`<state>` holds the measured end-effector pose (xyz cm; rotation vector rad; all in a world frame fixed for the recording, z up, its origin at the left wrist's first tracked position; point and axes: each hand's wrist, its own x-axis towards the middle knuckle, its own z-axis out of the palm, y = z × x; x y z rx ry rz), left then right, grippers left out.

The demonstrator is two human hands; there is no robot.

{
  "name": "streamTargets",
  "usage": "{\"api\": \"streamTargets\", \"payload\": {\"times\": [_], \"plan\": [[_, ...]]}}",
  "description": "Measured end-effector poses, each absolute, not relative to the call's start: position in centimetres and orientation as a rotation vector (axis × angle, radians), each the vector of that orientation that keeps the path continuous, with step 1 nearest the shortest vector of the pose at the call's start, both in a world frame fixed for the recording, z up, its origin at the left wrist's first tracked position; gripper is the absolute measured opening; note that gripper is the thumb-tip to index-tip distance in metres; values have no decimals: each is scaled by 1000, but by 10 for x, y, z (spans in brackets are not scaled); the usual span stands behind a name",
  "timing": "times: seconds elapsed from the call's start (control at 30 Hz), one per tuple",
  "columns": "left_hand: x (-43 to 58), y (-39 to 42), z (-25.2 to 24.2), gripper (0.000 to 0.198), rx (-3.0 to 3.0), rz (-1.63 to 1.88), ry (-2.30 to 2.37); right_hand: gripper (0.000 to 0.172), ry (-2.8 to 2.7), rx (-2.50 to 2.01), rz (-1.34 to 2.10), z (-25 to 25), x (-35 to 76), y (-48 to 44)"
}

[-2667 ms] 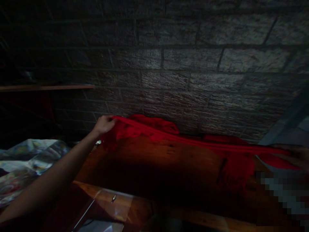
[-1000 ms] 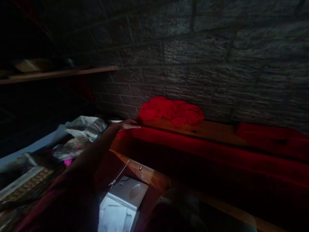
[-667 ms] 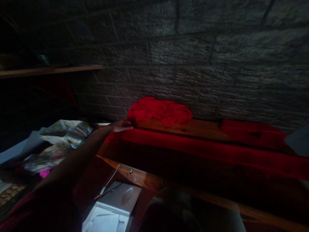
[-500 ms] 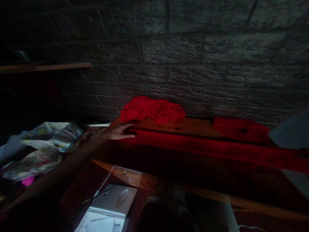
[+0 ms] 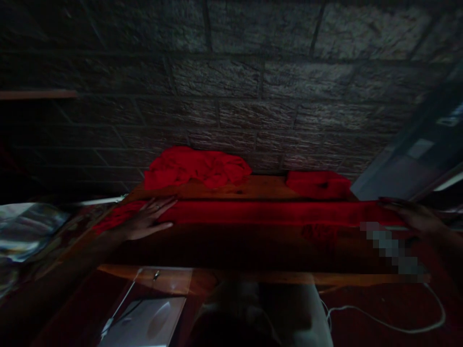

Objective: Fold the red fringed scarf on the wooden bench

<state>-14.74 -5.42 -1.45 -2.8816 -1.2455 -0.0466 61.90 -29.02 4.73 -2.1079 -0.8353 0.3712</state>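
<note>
A long, narrow folded red cloth (image 5: 260, 212) stretches across the dark wooden table (image 5: 224, 246). My left hand (image 5: 150, 220) lies flat on its left part, fingers spread and a ring showing on one finger. At the far right, my right hand (image 5: 415, 214) grips the cloth's other end; its fingers lie over the top and the thumb side is dim. Behind the strip, a crumpled red cloth heap (image 5: 197, 168) rests against the wall. A folded red cloth piece (image 5: 318, 184) sits farther right.
A block wall (image 5: 235, 82) rises behind the table. Below the front edge are a silver laptop-like case (image 5: 144, 320) and a white cable (image 5: 390, 325). Plastic bags (image 5: 32, 224) lie at left, a wooden shelf (image 5: 36, 94) above. A grey door frame (image 5: 398, 144) stands right.
The view has turned to the right. My right hand has come into clear sight at the cloth's end, and the strip now lies level across the table. My left hand stays on the strip.
</note>
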Motion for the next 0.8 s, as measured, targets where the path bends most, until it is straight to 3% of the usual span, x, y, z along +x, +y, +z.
{"api": "streamTargets", "payload": {"times": [0.2,0.4,0.57,0.8], "plan": [[-87,-60,2,75,-2879,35,-1299,17,-495,-1827,594,68,595,-283],[49,-89,-3,69,-3103,-69,-759,18,-682,-1684,662,119,529,-253],[117,-103,-14,80,-3155,-41,-758,17,-929,-1482,767,154,466,-224],[161,-130,-15,91,-3183,-112,-835,13,-740,-1106,972,172,410,-165]]}}
